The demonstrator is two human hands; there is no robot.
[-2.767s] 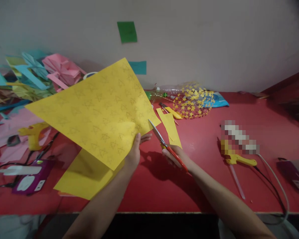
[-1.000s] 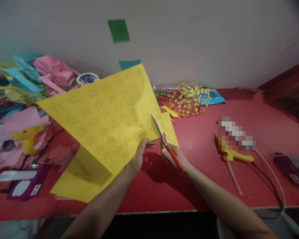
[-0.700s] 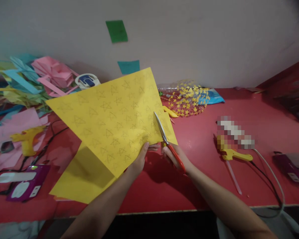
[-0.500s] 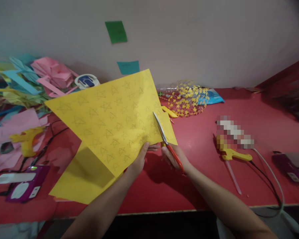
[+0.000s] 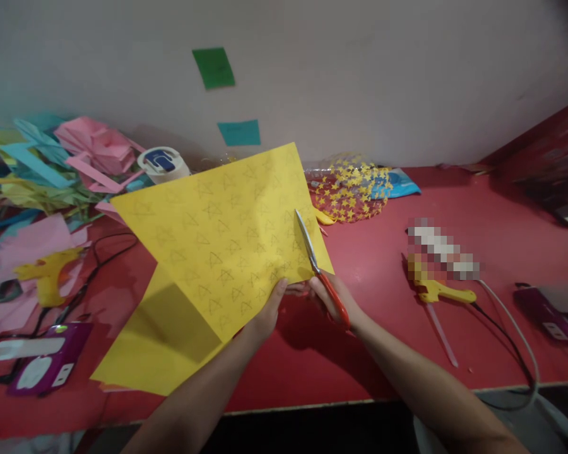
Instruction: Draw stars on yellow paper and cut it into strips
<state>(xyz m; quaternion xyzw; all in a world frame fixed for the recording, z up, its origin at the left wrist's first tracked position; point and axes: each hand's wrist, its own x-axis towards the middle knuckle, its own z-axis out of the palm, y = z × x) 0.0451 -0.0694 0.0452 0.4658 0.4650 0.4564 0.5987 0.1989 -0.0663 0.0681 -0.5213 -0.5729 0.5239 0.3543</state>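
A large yellow sheet [image 5: 227, 227] covered with hand-drawn stars is raised off the table. My left hand [image 5: 272, 309] pinches its lower edge, thumb on the front and fingers behind. In my right hand [image 5: 334, 299] are scissors with red handles [image 5: 335, 297]; their blades lie over the right part of the sheet, pointing up and left. Whether the blades are parted is hard to tell. Another yellow sheet [image 5: 156, 334] lies under the raised one on the red table [image 5: 369, 366].
Left: a yellow glue gun [image 5: 47, 274], a purple box [image 5: 52, 359], crumpled coloured paper [image 5: 94, 148] and a white round container [image 5: 163, 165]. Behind: clear wrap with gold stars [image 5: 355, 189]. Right: another glue gun [image 5: 442, 291] with its cable, and a purple device [image 5: 546, 315].
The raised sheet has shifted slightly right, its left corner most of all. The scissors remain over its right part, and both hands keep their hold. The view has shifted a little.
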